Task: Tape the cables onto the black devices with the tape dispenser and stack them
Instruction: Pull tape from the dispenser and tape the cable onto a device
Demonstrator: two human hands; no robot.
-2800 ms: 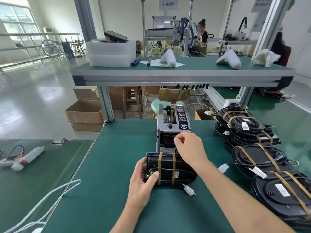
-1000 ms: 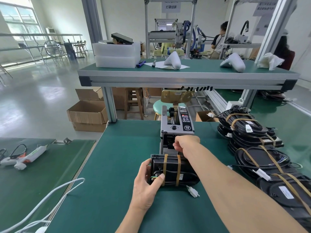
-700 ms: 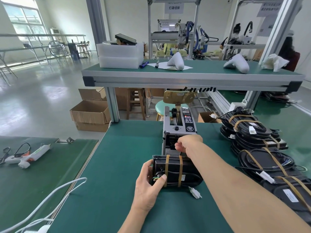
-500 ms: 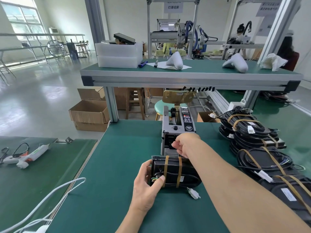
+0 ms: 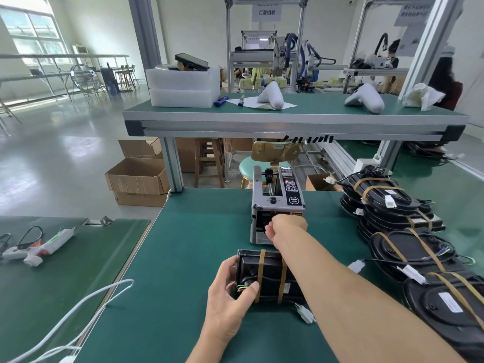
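Two hands: left hand [image 5: 230, 294] fingers clamped round black device [image 5: 264, 279], right hand [image 5: 285, 227] fingers curled at tape dispenser [image 5: 275, 205] mouth.

Left hand [image 5: 230, 292]: enters from the bottom edge, bare forearm angled up and slightly right, palm turned toward the right. Fingers curled over the top left corner of the black rectangular device banded with two tan tape strips [image 5: 269, 279]; thumb pressed on its near face beside the coloured wires. Grip firm, wrist roughly straight

Right hand [image 5: 286, 227]: bare forearm runs long from the lower right corner up and left, crossing over the device's right end. Hand held at the front opening of the grey tape dispenser machine [image 5: 275, 205], fingers curled inward, knuckles up; whether the fingertips pinch tape cannot be made out
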